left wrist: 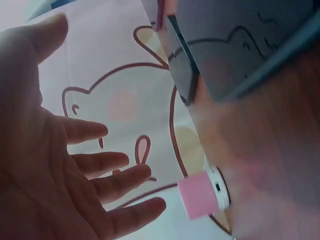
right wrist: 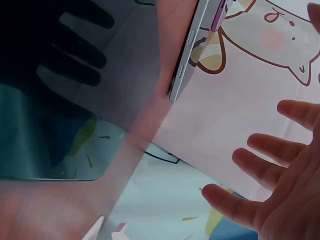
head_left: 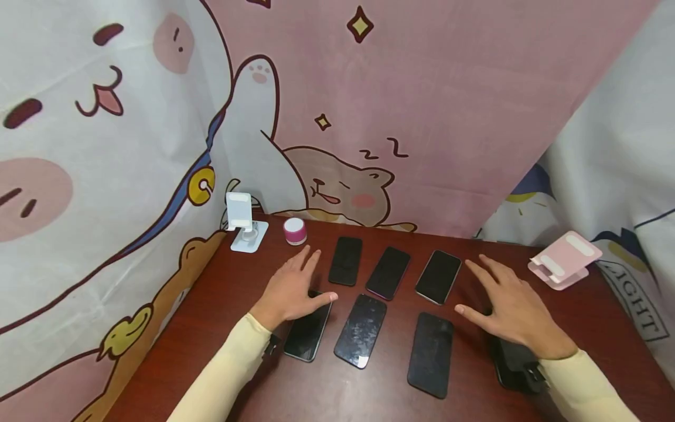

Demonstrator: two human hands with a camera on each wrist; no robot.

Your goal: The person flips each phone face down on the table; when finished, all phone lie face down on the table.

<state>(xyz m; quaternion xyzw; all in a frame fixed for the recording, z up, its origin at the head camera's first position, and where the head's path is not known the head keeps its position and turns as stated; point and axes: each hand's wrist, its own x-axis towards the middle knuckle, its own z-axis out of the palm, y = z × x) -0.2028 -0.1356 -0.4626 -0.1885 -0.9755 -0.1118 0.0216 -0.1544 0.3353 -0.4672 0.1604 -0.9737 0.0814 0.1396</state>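
A cream sleeve is running up to the left grip and another to the right grip. Under the right grip and its wrist a dark slab is lying, probably a phone, though much of it is being hidden. A matte phone is resting left of the right grip, on the near side. A smudged phone is lying right of the left grip, and a glossy phone is sitting partly beneath that grip's thumb. Both grips are holding nothing, their fingers spreading apart above the tabletop. Farther off, a black phone, a purple-edged phone and a silver-edged phone are lying between the grips. Just beyond the left fingertips a pink speaker is standing, with a white stand farther left. A pink stand is standing right of the right grip. Behind everything, a printed cloth is hanging.
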